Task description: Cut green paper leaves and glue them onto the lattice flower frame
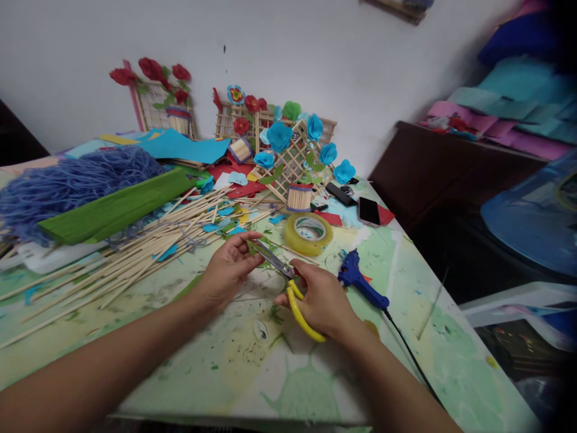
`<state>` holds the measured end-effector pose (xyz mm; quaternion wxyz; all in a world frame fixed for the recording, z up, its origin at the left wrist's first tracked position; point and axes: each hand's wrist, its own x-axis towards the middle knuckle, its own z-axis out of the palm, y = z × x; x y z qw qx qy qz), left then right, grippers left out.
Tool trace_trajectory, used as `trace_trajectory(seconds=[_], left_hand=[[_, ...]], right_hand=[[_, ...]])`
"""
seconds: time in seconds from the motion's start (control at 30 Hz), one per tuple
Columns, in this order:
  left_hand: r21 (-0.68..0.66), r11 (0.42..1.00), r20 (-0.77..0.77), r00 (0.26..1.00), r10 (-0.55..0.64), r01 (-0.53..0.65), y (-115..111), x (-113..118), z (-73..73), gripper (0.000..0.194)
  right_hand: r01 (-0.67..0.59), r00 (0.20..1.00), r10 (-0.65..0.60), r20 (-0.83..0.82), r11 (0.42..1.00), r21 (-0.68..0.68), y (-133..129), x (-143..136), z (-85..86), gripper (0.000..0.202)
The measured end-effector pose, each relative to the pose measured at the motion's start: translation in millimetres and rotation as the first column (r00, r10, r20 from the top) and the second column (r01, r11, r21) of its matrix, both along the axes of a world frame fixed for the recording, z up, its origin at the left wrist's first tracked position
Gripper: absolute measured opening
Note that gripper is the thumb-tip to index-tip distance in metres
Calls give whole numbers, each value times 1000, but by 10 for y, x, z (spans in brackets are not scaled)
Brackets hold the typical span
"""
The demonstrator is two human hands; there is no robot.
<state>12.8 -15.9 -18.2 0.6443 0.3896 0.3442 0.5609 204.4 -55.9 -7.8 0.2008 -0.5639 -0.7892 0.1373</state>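
Note:
My right hand (325, 296) grips scissors (303, 317) with yellow handles, fingers through the loops. Their metal blades point up and left, toward my left hand (232, 264). Thumb and fingers of that hand pinch a small piece of green paper (256, 245) close to the blade tips; part of it is hidden by the fingers. Green scraps (276, 314) lie on the table below the scissors. Just beyond my hands a wide roll of clear yellowish tape (310, 233) lies flat. To the right of my right hand is a blue glue gun (362, 280) with a black cord.
Bamboo sticks (148, 255) spread across the left, near a green crepe paper roll (117, 204) and blue-purple yarn (76, 183). Stick lattices with paper flowers (279, 137) stand along the wall. A phone (369, 211) lies near the table's right edge (433, 270).

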Motion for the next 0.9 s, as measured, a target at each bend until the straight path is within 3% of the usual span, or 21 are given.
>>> trace_trajectory(seconds=[0.53,0.9], left_hand=[[34,999,-37,999,34,-33,11,-11,58,53],[67,998,-91,996,12,-6,61,-67,82,55]], right_hand=[[20,1000,-21,-18,999,-27,-27,-11,65,41],[22,1000,-22,-5,1000,-11,-38,4,39,44]])
